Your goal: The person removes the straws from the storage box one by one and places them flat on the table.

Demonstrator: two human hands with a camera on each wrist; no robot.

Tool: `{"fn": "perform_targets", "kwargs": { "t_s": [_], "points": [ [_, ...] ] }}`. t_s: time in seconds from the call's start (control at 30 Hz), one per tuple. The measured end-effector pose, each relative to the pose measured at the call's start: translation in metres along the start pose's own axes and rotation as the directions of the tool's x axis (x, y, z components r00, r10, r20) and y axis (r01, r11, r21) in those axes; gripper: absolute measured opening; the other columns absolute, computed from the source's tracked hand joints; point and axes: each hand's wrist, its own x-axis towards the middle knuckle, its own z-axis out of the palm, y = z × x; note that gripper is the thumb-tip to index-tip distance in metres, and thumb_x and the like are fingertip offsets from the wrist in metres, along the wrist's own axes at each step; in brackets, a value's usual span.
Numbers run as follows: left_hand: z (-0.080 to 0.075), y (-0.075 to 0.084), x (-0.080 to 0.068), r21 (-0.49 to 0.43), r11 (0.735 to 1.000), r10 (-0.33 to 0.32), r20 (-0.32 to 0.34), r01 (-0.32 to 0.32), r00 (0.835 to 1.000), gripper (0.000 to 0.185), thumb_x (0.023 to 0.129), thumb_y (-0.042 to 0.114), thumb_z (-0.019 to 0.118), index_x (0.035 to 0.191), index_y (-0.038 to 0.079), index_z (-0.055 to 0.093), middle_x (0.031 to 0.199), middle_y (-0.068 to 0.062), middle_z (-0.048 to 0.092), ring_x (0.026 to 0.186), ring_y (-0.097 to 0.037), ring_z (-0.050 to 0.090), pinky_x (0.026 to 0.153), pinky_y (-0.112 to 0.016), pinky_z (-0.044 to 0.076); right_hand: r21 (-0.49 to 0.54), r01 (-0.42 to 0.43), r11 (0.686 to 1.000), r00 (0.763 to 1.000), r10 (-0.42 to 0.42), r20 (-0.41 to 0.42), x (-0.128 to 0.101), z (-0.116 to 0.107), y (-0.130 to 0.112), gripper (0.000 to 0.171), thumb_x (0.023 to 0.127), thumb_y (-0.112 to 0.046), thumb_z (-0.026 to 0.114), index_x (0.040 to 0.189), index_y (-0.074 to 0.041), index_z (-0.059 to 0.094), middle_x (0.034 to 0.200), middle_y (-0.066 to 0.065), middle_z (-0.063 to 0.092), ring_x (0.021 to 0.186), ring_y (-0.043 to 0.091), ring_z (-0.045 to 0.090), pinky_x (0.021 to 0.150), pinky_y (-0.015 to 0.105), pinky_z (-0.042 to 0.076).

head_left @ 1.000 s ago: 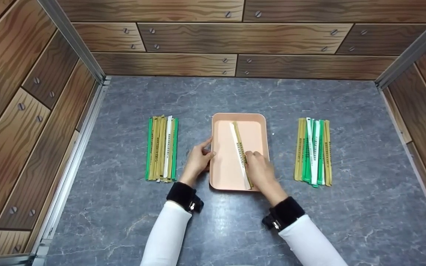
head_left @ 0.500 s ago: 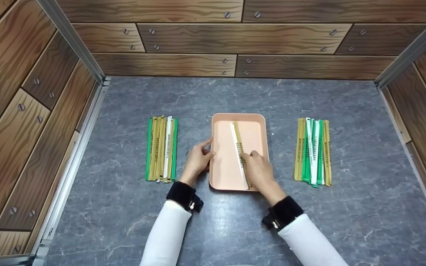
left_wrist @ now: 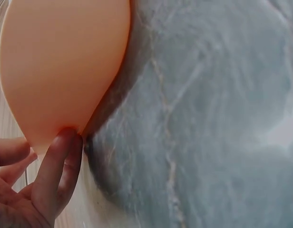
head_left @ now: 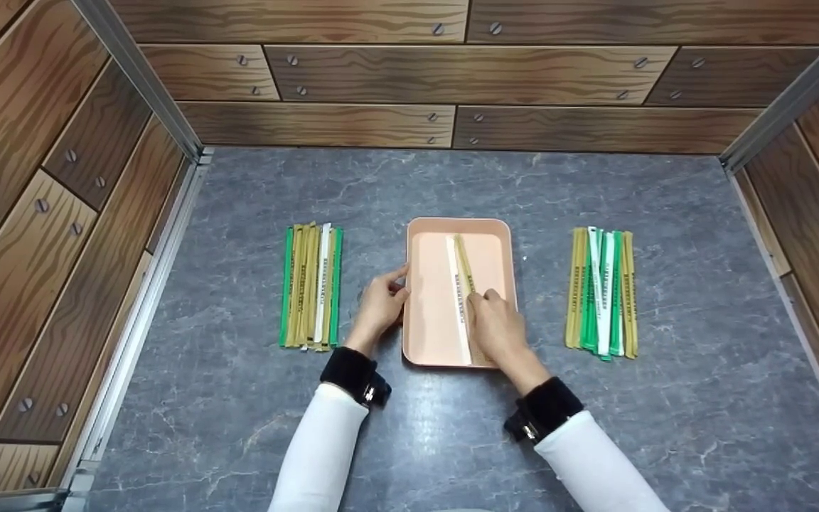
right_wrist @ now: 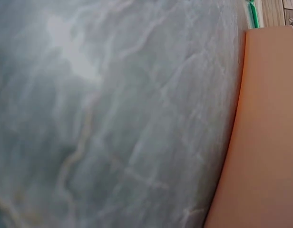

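Note:
A shallow peach tray (head_left: 434, 341) lies in the middle of the table, and my left hand (head_left: 381, 304) grips its left edge. In the left wrist view, the thumb and fingers of that left hand (left_wrist: 46, 185) pinch the tray's rim. Two slim wrapped straws lie lengthwise inside, a white straw (head_left: 460, 306) with dark print and a gold straw (head_left: 463, 256) to its right. Reaching in over the tray's right side, my right hand (head_left: 500, 323) pinches the gold straw near its middle, covering part of it. The right wrist view misses that hand and shows the tray's side (right_wrist: 265, 133).
Left of the tray lies a row of gold, green and white wrapped straws (head_left: 310, 284). Another such row (head_left: 601, 291) lies to its right. Wood-patterned walls (head_left: 360, 75) enclose the grey marbled table (head_left: 409, 455) on the back and both sides.
Inside the tray, both straws have shifted slightly, and their lower ends have spread apart, the white one moving left. My right fingers have moved onto the gold straw. The left hand stays put.

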Motion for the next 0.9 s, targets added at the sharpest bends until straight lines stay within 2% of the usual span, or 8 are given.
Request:
{"fn": "perform_targets", "kwargs": {
  "t_s": [0.17, 0.27, 0.33, 0.47, 0.57, 0.7, 0.9],
  "points": [
    [0.002, 0.0, 0.0, 0.084, 0.995, 0.052, -0.038, -0.049, 0.998, 0.048, 0.096, 0.007, 0.061, 0.142, 0.018, 0.054, 0.109, -0.011, 0.068, 0.1, -0.022, 0.065, 0.079, -0.032, 0.053, 0.09, -0.032, 0.995, 0.999, 0.033, -0.007, 0.0, -0.002, 0.001, 0.036, 0.083, 0.007, 0.06, 0.119, 0.003, 0.066, 0.091, 0.021, 0.062, 0.074, 0.037, 0.063, 0.057, 0.048, 0.054],
    [0.004, -0.001, 0.0, 0.087, 0.993, 0.079, -0.048, -0.075, 0.996, 0.049, 0.096, 0.005, 0.062, 0.142, 0.015, 0.053, 0.122, -0.012, 0.066, 0.115, -0.024, 0.06, 0.092, -0.034, 0.05, 0.162, -0.066, 0.985, 0.998, 0.069, -0.007, 0.0, -0.007, 0.001, 0.044, 0.081, 0.006, 0.063, 0.125, 0.003, 0.063, 0.095, 0.021, 0.063, 0.078, 0.035, 0.062, 0.062, 0.046, 0.054],
    [0.004, -0.001, -0.001, 0.073, 0.995, 0.078, -0.046, -0.075, 0.996, 0.049, 0.096, 0.005, 0.062, 0.143, 0.015, 0.052, 0.13, -0.012, 0.062, 0.121, -0.024, 0.056, 0.096, -0.035, 0.048, 0.202, -0.082, 0.976, 0.996, 0.086, -0.015, -0.001, -0.012, 0.002, 0.047, 0.081, 0.005, 0.064, 0.127, 0.003, 0.062, 0.096, 0.02, 0.063, 0.078, 0.034, 0.062, 0.063, 0.044, 0.055],
    [0.004, -0.001, -0.001, 0.06, 0.996, 0.071, -0.042, -0.068, 0.997, 0.05, 0.096, 0.006, 0.061, 0.144, 0.015, 0.051, 0.134, -0.012, 0.059, 0.124, -0.025, 0.053, 0.096, -0.037, 0.048, 0.288, -0.075, 0.955, 0.994, 0.096, -0.057, -0.001, -0.027, 0.007, 0.048, 0.08, 0.005, 0.067, 0.127, 0.005, 0.06, 0.092, 0.018, 0.063, 0.075, 0.029, 0.063, 0.059, 0.038, 0.055],
    [0.005, 0.0, -0.001, 0.066, 0.995, 0.076, -0.046, -0.073, 0.996, 0.05, 0.096, 0.005, 0.061, 0.144, 0.014, 0.051, 0.132, -0.011, 0.06, 0.123, -0.025, 0.054, 0.095, -0.037, 0.049, 0.346, -0.033, 0.938, 0.989, 0.081, -0.125, -0.002, -0.039, 0.015, 0.046, 0.079, 0.006, 0.068, 0.124, 0.009, 0.061, 0.087, 0.017, 0.063, 0.072, 0.027, 0.064, 0.058, 0.036, 0.055],
    [0.005, 0.0, -0.001, 0.054, 0.996, 0.069, -0.044, -0.066, 0.997, 0.05, 0.096, 0.004, 0.06, 0.144, 0.013, 0.051, 0.132, -0.011, 0.061, 0.123, -0.024, 0.054, 0.093, -0.035, 0.049, 0.353, 0.007, 0.936, 0.973, 0.075, -0.217, -0.004, -0.053, 0.033, 0.044, 0.077, 0.008, 0.067, 0.121, 0.01, 0.062, 0.085, 0.019, 0.064, 0.073, 0.028, 0.065, 0.062, 0.04, 0.055],
    [0.004, -0.001, 0.0, 0.06, 0.995, 0.088, -0.048, -0.085, 0.995, 0.05, 0.095, 0.002, 0.062, 0.143, 0.01, 0.052, 0.129, -0.011, 0.063, 0.12, -0.024, 0.056, 0.093, -0.035, 0.049, 0.358, -0.054, 0.932, 0.951, 0.157, -0.267, -0.012, -0.07, 0.067, 0.044, 0.077, 0.011, 0.059, 0.12, 0.013, 0.061, 0.087, 0.023, 0.065, 0.075, 0.034, 0.067, 0.066, 0.047, 0.055]
  ]
}}
